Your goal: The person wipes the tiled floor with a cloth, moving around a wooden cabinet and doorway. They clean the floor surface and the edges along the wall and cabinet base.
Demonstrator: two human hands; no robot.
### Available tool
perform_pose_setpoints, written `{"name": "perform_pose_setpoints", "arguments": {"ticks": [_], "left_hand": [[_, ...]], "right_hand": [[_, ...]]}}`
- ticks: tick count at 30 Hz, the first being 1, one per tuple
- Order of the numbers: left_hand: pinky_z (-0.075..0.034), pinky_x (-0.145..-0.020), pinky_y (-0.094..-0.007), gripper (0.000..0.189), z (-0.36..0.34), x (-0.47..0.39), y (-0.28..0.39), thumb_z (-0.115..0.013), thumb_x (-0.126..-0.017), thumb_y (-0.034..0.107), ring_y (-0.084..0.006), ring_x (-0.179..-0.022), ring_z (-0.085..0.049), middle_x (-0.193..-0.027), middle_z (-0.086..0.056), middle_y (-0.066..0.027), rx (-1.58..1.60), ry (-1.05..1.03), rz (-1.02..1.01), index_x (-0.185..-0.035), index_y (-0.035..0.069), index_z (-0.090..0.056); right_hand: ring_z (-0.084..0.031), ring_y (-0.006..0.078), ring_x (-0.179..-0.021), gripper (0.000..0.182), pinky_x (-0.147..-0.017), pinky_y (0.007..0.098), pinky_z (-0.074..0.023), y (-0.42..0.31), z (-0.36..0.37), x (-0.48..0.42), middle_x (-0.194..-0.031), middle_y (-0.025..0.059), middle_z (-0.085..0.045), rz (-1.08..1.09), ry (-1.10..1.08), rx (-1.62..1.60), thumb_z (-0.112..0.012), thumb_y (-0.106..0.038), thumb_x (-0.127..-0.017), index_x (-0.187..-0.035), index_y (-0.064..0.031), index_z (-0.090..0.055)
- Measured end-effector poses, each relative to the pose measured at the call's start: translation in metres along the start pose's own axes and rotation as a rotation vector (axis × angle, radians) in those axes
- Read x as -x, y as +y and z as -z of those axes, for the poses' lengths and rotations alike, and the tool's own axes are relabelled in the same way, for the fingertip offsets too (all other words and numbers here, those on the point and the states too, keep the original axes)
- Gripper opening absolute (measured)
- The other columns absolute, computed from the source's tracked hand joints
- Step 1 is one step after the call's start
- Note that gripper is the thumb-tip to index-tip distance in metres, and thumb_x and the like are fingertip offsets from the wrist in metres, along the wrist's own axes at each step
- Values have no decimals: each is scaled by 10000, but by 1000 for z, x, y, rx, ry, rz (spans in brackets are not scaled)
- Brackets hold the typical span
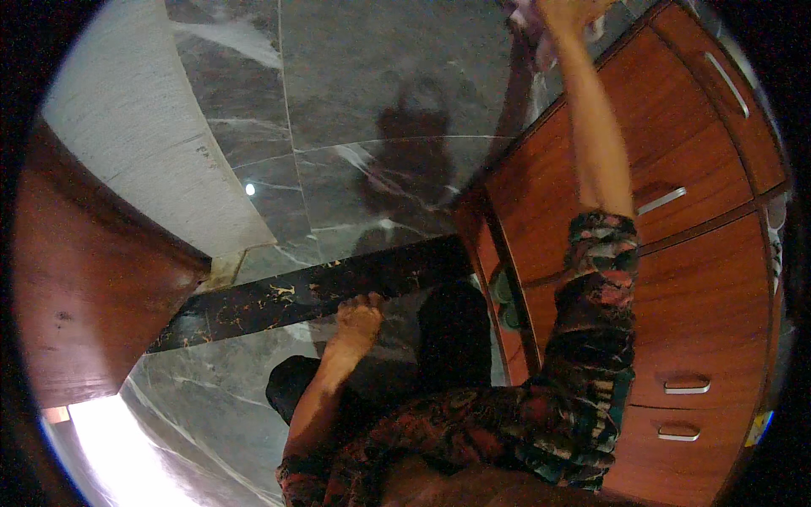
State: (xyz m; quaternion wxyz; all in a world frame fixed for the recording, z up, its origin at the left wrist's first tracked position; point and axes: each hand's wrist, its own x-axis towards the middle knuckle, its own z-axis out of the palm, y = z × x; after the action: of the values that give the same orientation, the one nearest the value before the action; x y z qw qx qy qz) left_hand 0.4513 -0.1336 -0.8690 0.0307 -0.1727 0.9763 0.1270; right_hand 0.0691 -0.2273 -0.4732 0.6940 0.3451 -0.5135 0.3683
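At the top edge of the head view, my right hand (573, 11) is on a pale pinkish cloth (540, 44), beside the top end of the wooden cabinet. Part of that hand and cloth is cut off by the picture's edge. My left hand (358, 320) is lower down, its fingers curled in with nothing visible in them. It is over the edge of a black stone threshold strip (279, 298) with gold veins; whether it touches the strip is unclear. Grey marble-look floor tiles (355, 76) stretch beyond the strip.
Red-brown wooden cabinets (690, 285) with metal handles (662, 200) line the right side. Greenish round items (507, 301) show in a low opening. On the left are a wooden door (95, 272) and a whitish wall (146, 114). My dark-clad knee (456, 329) is close to the cabinets.
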Motion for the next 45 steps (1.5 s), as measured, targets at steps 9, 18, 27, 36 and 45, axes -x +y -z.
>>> {"name": "perform_pose_setpoints", "arguments": {"ticks": [9, 18, 27, 36, 45], "left_hand": [[-456, -787, -424, 494, -10, 9, -13, -518, -780, 107, -295, -931, -563, -1001, -565, -158, -171, 233, -72, -1255, 4, -427], [-451, -798, -401, 504, 6, 13, -1, -483, -800, 105, -261, -976, -543, -1024, -550, -139, -188, 38, -4, -1289, 15, -400], [-460, -868, -400, 509, 30, 9, 3, -467, -815, 101, -257, -949, -570, -999, -568, -133, -132, -138, 54, -1314, 15, -416], [-470, -744, -358, 350, -13, 21, -9, -528, -787, 103, -264, -886, -576, -938, -584, -131, -274, 440, -53, -1122, 1, -534], [-447, -741, -365, 414, -11, 15, -4, -576, -770, 183, -262, -863, -568, -917, -575, -139, -200, 356, 21, -1139, 3, -523]], "right_hand": [[-350, 397, -1232, 541, -1026, 455, -277, 54, -9, 14, -1319, 229, -417, -209, -72, -25, -463, -322, -904, -1366, -55, -374], [-382, 441, -1133, 525, -975, 509, -273, 49, 33, 138, -1216, 293, -432, -307, -290, -152, -485, -303, -863, -1217, 75, -403], [-249, 468, -1268, 651, -1056, 502, -181, 4, 78, 296, -1416, 333, -209, -630, -442, -21, -434, -270, -915, -1367, 131, -192], [-439, 397, -1198, 571, -988, 411, -359, 7, 111, 340, -1308, 311, -421, -1437, -907, -9, -457, -304, -934, -1291, 127, -346], [-536, 420, -920, 411, -722, 478, -466, 48, 79, 87, -964, 258, -576, 212, -338, 76, -571, -320, -851, -1043, 43, -546]]}}
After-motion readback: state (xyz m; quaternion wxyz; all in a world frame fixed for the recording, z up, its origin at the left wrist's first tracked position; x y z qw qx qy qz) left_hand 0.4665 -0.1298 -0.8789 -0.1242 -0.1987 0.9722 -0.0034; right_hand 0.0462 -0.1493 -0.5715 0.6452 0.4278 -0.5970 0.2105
